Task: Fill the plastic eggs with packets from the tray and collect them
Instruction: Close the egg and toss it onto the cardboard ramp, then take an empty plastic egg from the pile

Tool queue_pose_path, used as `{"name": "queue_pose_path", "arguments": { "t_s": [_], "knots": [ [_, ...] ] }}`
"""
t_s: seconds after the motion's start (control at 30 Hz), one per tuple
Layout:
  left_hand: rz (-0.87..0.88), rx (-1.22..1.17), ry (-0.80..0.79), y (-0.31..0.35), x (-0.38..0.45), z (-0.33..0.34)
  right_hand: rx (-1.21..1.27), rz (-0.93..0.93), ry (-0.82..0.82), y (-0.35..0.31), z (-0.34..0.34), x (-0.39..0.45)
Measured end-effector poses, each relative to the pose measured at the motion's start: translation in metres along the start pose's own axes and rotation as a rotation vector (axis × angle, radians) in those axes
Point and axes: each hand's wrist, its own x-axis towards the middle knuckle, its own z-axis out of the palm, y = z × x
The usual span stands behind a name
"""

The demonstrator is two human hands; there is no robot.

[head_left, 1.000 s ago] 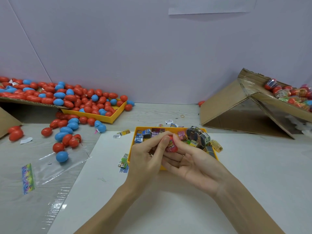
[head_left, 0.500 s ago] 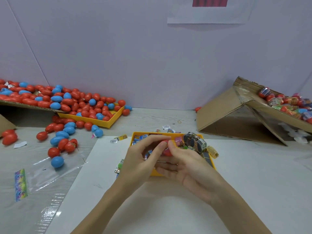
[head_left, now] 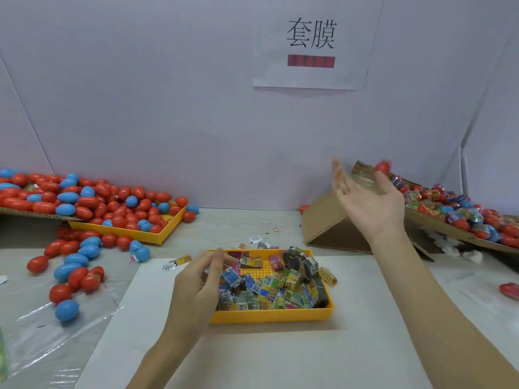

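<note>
A yellow tray (head_left: 269, 316) of colourful packets (head_left: 276, 290) sits in front of me on a white sheet. My right hand (head_left: 365, 200) is raised toward the right, palm up with fingers spread, holding nothing. A blurred red egg (head_left: 383, 166) is in the air just past its fingertips, above the cardboard ramp (head_left: 331, 223) that carries filled, wrapped eggs (head_left: 460, 211). My left hand (head_left: 199, 284) hovers over the tray's left end with fingers loosely curled; nothing shows in it.
Red and blue plastic eggs (head_left: 92, 197) heap on a cardboard sheet and a second yellow tray (head_left: 126, 233) at the back left, and more lie loose on the table (head_left: 75, 265). Clear plastic film (head_left: 42, 327) covers the left. A red egg (head_left: 509, 290) lies far right.
Both hands held a red egg together over the tray. My right hand has swung up to the right and let the egg go; my left hand stayed over the tray.
</note>
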Motion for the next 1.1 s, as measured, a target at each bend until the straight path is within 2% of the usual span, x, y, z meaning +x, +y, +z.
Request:
{"name": "queue_pose_path", "arguments": {
  "t_s": [0.2, 0.3, 0.43, 0.5, 0.57, 0.67, 0.77, 0.83, 0.97, 1.03, 1.1],
  "knots": [
    [-0.002, 0.053, 0.042, -0.001, 0.000, 0.000, -0.487, 0.242, 0.025, 0.057, -0.056, -0.036],
    [-0.102, 0.052, 0.107, -0.007, 0.007, -0.002, -0.745, 0.217, 0.038, 0.080, -0.063, -0.051],
    [-0.193, 0.162, 0.161, -0.020, 0.060, -0.020, -0.981, 0.156, -0.040, 0.095, -0.061, -0.061],
    [-0.213, 0.353, 0.150, -0.030, 0.107, -0.036, -1.150, 0.066, -0.059, 0.105, -0.063, -0.067],
    [-0.187, 0.641, 0.111, -0.039, 0.153, -0.056, -1.382, -0.089, -0.111, 0.116, -0.066, -0.072],
    [-0.249, 0.943, -0.077, -0.056, 0.199, -0.078, -1.708, -0.265, -0.158, 0.128, -0.072, -0.076],
    [-0.289, 1.188, -0.245, -0.070, 0.210, -0.078, -1.803, -0.283, -0.198, 0.129, -0.075, -0.077],
    [-0.281, 1.207, -0.252, -0.077, 0.213, -0.072, -1.817, -0.293, -0.199, 0.127, -0.076, -0.075],
    [-0.288, 1.093, -0.146, -0.076, 0.212, -0.071, -1.842, -0.328, -0.144, 0.123, -0.078, -0.071],
    [-0.197, 1.060, -0.041, -0.069, 0.207, -0.075, -1.849, -0.329, -0.111, 0.121, -0.079, -0.070],
    [-0.019, 1.015, 0.072, -0.061, 0.196, -0.078, -1.905, -0.345, -0.109, 0.120, -0.079, -0.069]
  ]
}}
